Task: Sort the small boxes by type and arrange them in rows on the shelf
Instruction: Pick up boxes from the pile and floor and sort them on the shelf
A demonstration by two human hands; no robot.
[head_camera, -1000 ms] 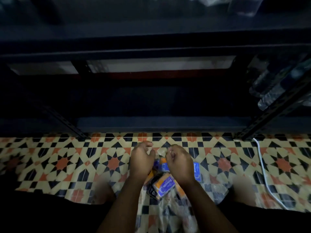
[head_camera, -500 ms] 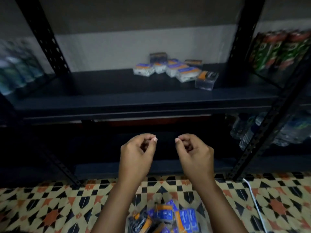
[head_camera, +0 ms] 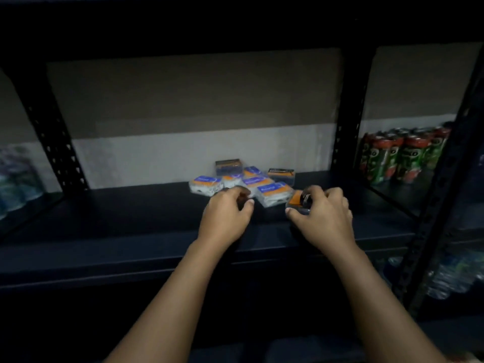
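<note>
Reaching over the front edge of a dark metal shelf (head_camera: 131, 213), two bare hands are being held beside a cluster of small boxes (head_camera: 246, 180) lying mid-shelf toward its back edge. An orange-and-dark box (head_camera: 298, 201) is being pinched by the right hand (head_camera: 323, 216). The left hand (head_camera: 226, 214) is being kept curled; whether anything is being held cannot be told. Cans (head_camera: 400, 155) are standing past the right upright, bottles (head_camera: 15, 176) at the left edge. A two-tone wall is showing behind.

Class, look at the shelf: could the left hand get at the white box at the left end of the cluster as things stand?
Probably yes: the left hand hovers beside the white box, with only bare shelf between.
</note>
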